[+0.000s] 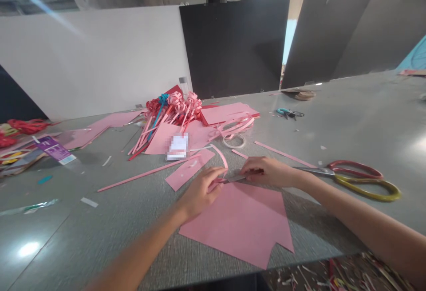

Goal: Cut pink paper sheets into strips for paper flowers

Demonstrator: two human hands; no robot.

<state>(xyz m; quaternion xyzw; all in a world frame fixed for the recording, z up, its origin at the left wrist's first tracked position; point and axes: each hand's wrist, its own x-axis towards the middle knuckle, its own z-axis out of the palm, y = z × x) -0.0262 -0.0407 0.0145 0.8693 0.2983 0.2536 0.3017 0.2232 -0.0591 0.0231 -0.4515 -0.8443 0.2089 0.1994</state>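
- One left hand (pixel 202 191), fingers pinched narrowly on a curved pink paper strip (pixel 222 154).
- Right hand (pixel 262 171) just beside, fingers curled round a thin grey flat piece (pixel 235 177), exact identity unclear.
- Notched pink paper sheet (pixel 246 220), partly under the left hand, flat on the grey table (pixel 342 127).
- Scissors (pixel 333 172) with red and yellow handles, near the right forearm.
- Tape roll (pixel 229 146) farther out; beyond, a bundle of looped-paper flowers (pixel 176 101), mostly pink and red.

a grey table (pixel 116 220) carries a notched pink sheet (pixel 241 220), scissors (pixel 333 172) with red and yellow loops, a pale tape roll (pixel 234 147) and a long pink strip (pixel 149 172).
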